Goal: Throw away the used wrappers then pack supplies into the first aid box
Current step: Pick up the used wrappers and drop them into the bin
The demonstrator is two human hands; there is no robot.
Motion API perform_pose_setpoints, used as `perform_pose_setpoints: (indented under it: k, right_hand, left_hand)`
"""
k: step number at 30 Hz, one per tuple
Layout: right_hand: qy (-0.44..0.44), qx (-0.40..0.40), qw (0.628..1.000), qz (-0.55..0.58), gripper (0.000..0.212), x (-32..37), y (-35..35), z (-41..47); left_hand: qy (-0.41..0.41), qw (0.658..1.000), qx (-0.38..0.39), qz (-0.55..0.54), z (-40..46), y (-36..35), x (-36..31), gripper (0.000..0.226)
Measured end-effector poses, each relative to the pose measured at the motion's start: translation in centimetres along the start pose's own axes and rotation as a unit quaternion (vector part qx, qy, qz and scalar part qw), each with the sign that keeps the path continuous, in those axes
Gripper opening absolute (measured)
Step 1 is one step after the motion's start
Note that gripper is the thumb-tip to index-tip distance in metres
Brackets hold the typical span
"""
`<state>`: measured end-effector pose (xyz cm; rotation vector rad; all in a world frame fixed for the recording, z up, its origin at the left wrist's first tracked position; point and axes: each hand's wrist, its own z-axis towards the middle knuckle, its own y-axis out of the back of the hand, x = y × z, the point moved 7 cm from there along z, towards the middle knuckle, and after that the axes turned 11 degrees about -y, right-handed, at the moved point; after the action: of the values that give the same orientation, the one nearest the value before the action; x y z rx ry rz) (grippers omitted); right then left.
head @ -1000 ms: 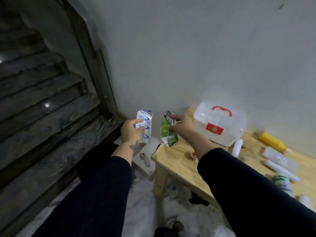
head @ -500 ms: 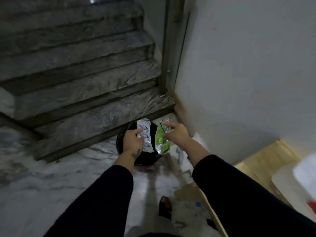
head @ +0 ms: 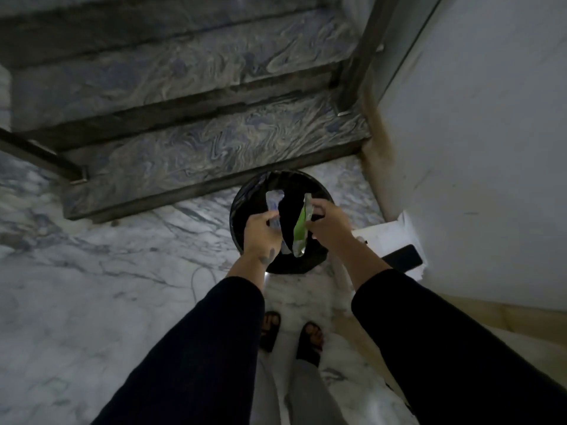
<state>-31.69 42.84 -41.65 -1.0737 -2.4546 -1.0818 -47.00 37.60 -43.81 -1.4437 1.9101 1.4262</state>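
Note:
A round bin lined with a black bag stands on the marble floor at the foot of the stairs. Both of my hands hang right above its mouth. My left hand grips a white wrapper with blue print, partly hidden by my fingers. My right hand pinches a green and silver wrapper, which dangles down over the bin's opening. The first aid box and the wooden table with supplies are out of view.
Grey marble stair steps rise just behind the bin. A white wall closes the right side. A white block with a dark phone-like slab on it sits to the right of the bin. My sandalled feet stand below.
I have turned away from the table and leaned over the floor. Both hands carried the wrappers from in front of the bin to directly over its mouth.

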Motion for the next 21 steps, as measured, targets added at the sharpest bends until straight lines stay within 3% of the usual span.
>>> perform_pose_setpoints:
  k: [9,14,21]
  right_hand:
    - [-0.02,0.008,0.997,-0.071,0.048,-0.9,-0.2,0.6]
    - [0.016,-0.009,0.99,-0.141,0.049,1.1,3.2,-2.4]
    - [0.012,-0.078,0.981,-0.178,0.052,1.6,12.1,-10.4]
  left_hand:
    - [0.037,0.997,0.066,-0.021,0.8,-0.3,0.9,0.043]
    - [-0.063,0.987,0.112,0.094,0.0,1.8,-5.1,0.038]
    - [-0.221,0.928,0.218,0.207,-4.3,1.5,-17.4,0.041]
